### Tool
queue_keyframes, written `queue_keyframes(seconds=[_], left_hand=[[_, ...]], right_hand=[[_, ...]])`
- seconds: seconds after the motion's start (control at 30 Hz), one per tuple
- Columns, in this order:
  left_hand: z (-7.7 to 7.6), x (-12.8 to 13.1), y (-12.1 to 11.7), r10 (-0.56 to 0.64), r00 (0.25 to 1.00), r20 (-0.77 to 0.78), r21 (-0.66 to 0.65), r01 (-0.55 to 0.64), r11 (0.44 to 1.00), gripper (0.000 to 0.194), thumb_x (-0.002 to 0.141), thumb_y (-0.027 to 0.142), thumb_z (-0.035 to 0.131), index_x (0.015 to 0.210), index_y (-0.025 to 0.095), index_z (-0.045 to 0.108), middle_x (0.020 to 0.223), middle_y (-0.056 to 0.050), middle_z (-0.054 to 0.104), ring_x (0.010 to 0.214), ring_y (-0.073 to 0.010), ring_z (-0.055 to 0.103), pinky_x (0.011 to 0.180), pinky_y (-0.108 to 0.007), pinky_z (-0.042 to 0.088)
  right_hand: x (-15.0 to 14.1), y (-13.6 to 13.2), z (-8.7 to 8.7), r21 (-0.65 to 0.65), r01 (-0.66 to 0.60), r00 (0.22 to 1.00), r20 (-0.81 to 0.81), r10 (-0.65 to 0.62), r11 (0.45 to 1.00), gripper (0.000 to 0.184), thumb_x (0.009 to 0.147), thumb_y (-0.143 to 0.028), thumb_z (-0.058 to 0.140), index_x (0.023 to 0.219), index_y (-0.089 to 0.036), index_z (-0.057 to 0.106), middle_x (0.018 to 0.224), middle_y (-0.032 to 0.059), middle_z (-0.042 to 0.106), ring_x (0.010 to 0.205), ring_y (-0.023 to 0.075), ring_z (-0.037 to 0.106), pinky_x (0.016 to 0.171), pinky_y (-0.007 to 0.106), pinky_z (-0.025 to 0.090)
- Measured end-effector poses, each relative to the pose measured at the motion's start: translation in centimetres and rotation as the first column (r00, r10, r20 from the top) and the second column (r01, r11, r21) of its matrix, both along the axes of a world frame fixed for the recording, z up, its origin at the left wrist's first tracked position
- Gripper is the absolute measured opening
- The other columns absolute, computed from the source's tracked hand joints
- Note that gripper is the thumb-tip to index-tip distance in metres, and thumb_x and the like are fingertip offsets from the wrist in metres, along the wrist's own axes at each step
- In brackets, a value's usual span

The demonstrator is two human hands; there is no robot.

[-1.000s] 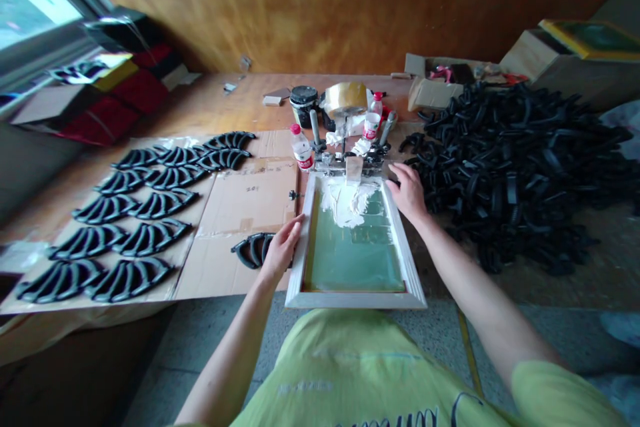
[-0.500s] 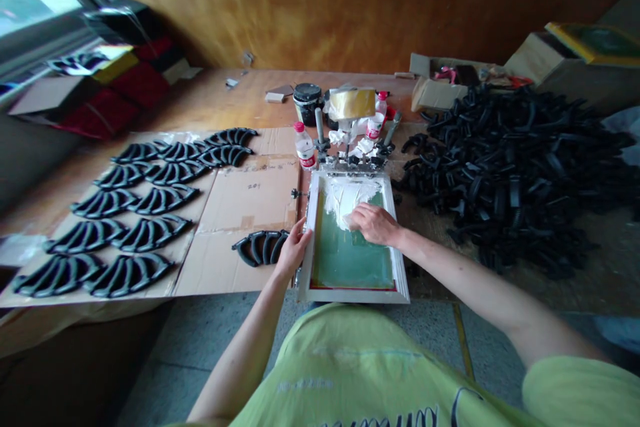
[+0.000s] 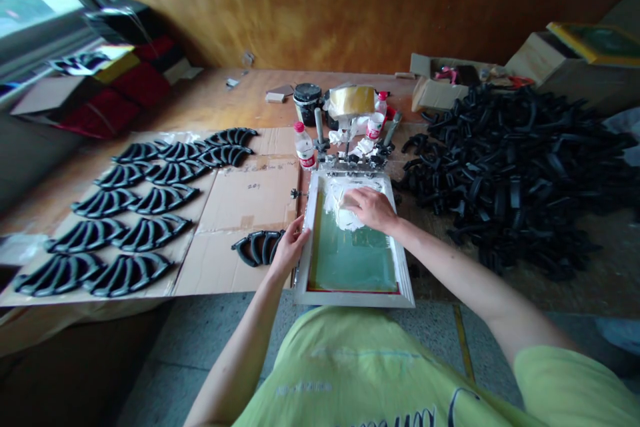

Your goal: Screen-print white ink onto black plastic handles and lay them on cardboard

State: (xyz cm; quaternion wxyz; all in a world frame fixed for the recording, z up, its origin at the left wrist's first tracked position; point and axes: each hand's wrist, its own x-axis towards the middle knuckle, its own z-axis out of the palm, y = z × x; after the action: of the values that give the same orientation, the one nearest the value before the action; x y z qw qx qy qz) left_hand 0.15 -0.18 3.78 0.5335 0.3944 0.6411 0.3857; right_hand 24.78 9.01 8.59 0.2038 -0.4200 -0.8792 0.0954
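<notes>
A screen printing frame [image 3: 407, 280] with green mesh [image 3: 353, 260] lies in front of me, clamped at its far end. White ink [image 3: 350, 221] is smeared over the mesh's upper part. My right hand [image 3: 371, 209] is closed above the ink, gripping a small pale scraper [image 3: 346, 201] mostly covered by the fingers. At the frame's left edge is my left hand [image 3: 291, 245], its fingers and thumb gripping the rim. Just left of that hand, a black curved ribbed part [image 3: 255, 248] lies on cardboard, partly covered by the hand.
Rows of black ribbed parts [image 3: 155, 233] lie on the cardboard [image 3: 250, 193] at left. A large heap of black parts [image 3: 500, 173] fills the right side. Behind the frame stand a red-capped bottle [image 3: 305, 147], a dark tub [image 3: 307, 103] and metal clamps [image 3: 350, 163].
My right hand has shifted slightly up and left over the ink, and the smear's shape has changed. The frame's near end sits slightly larger and lower in view. My left hand moved a little left.
</notes>
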Motion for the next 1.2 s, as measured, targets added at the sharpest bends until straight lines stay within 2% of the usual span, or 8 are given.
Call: queue_keyframes(seconds=[0.27,0.4,0.5,0.6,0.77,0.87,1.03,1.2], left_hand=[[7.6,-0.2,2.4,0.02,0.985,0.173,0.179,-0.051,0.982,0.058,0.083,0.067,0.051,0.107,0.018,0.07,0.074,-0.003,0.065,0.057,-0.0137,0.056,0.049,-0.024,0.041],[10.6,1.2,6.2,0.043,0.938,0.345,0.403,-0.189,0.895,0.046,0.088,0.058,0.049,0.103,0.017,0.066,0.085,-0.005,0.067,0.07,-0.0134,0.062,0.062,-0.025,0.049],[10.9,2.7,7.7,0.13,0.911,0.391,0.386,-0.291,0.875,0.042,0.089,0.054,0.048,0.103,0.017,0.063,0.077,-0.004,0.064,0.066,-0.0121,0.061,0.057,-0.023,0.048],[8.4,4.8,6.2,0.234,0.875,0.424,0.289,-0.376,0.881,0.04,0.088,0.055,0.052,0.106,0.02,0.062,0.077,-0.001,0.064,0.064,-0.0099,0.059,0.056,-0.02,0.045],[2.8,9.6,0.2,-0.011,0.889,0.458,-0.163,0.097,0.982,0.058,0.078,0.066,0.06,0.11,0.019,0.061,0.097,-0.01,0.071,0.077,-0.0181,0.067,0.059,-0.027,0.051],[1.2,10.2,-1.7,0.063,0.856,0.514,-0.234,0.069,0.97,0.058,0.075,0.067,0.062,0.107,0.018,0.06,0.097,-0.01,0.071,0.081,-0.02,0.068,0.061,-0.028,0.053],[-1.8,0.7,-2.7,0.285,0.922,0.263,-0.2,-0.237,0.951,0.051,0.08,0.064,0.053,0.095,0.016,0.06,0.08,-0.008,0.071,0.066,-0.0175,0.067,0.054,-0.025,0.048],[-7.2,-13.4,-5.9,0.484,0.817,-0.312,-0.298,-0.568,0.767,0.049,0.088,0.056,0.034,0.068,0.017,0.056,0.059,-0.008,0.064,0.051,-0.018,0.058,0.048,-0.028,0.045]], right_hand=[[5.8,8.7,3.4,0.026,0.423,0.899,-0.137,-0.416,0.906,0.048,0.09,-0.033,0.059,0.137,-0.026,0.052,0.101,0.0048,0.07,0.089,0.0219,0.062,0.084,0.034,0.045],[10.7,7.5,0.6,-0.093,0.66,0.721,-0.2,-0.663,0.746,0.034,0.094,-0.028,0.048,0.123,-0.014,0.06,0.092,0.0092,0.07,0.085,0.0235,0.063,0.081,0.035,0.046],[10.2,4.4,-3.0,-0.155,0.567,0.799,-0.134,-0.586,0.809,0.027,0.09,-0.028,0.056,0.112,-0.015,0.065,0.099,0.0108,0.069,0.094,0.0247,0.062,0.086,0.036,0.046],[7.2,1.0,-5.7,-0.171,0.239,0.965,-0.066,-0.253,0.956,0.035,0.08,-0.027,0.072,0.113,-0.021,0.065,0.105,0.007,0.067,0.1,0.0234,0.059,0.09,0.037,0.045],[2.2,-3.6,-5.2,-0.087,0.197,0.976,-0.076,-0.204,0.976,0.007,0.085,-0.022,0.067,0.092,-0.021,0.068,0.093,0.0066,0.064,0.097,0.0227,0.056,0.089,0.037,0.045],[0.0,-6.4,-4.2,-0.047,0.021,0.996,-0.087,-0.025,0.999,0.012,0.09,-0.028,0.062,0.096,-0.021,0.069,0.09,0.0067,0.065,0.096,0.0221,0.056,0.088,0.035,0.046],[4.7,-4.2,-4.7,-0.114,0.264,0.964,-0.004,-0.266,0.958,0.028,0.099,-0.027,0.044,0.117,-0.024,0.065,0.105,0.0075,0.069,0.095,0.0192,0.062,0.083,0.03,0.047],[14.3,2.2,-6.5,-0.149,0.756,0.63,0.435,-0.644,0.638,0.038,0.098,-0.042,0.044,0.115,-0.017,0.067,0.108,0.0209,0.065,0.1,0.0298,0.064,0.082,0.039,0.047]])
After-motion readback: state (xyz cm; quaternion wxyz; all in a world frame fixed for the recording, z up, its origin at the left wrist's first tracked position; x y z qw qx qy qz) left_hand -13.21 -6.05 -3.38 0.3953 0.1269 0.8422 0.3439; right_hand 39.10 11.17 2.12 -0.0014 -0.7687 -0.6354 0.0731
